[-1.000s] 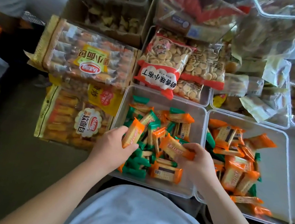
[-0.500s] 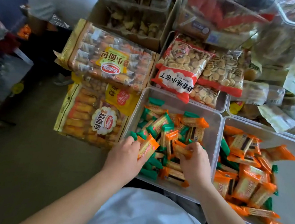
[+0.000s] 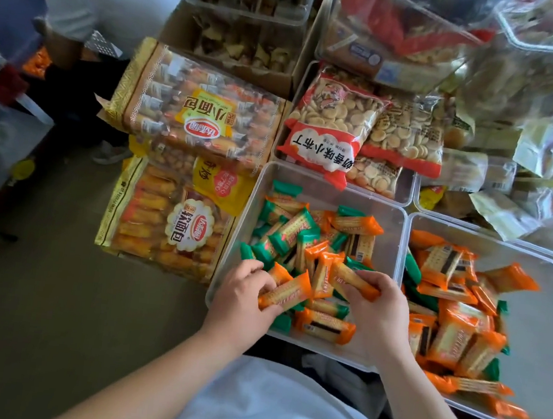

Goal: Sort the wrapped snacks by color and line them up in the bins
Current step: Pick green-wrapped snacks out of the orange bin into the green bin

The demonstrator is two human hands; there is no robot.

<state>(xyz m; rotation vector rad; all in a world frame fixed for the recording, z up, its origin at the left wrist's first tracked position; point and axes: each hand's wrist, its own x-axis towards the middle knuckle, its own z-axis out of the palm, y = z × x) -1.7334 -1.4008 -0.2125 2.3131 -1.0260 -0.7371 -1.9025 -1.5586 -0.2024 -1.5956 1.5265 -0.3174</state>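
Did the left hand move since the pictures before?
Yes. The left hand, gripping an orange-wrapped snack, has slid rightward off the left clear bin's left wall, further inside and closer to its near edge.

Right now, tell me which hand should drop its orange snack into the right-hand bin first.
Right, probably. The right hand pinches an orange snack just beside the right bin, which holds mostly orange. The left hand grips its own orange pack at the outer edge of the left bin, farther away.
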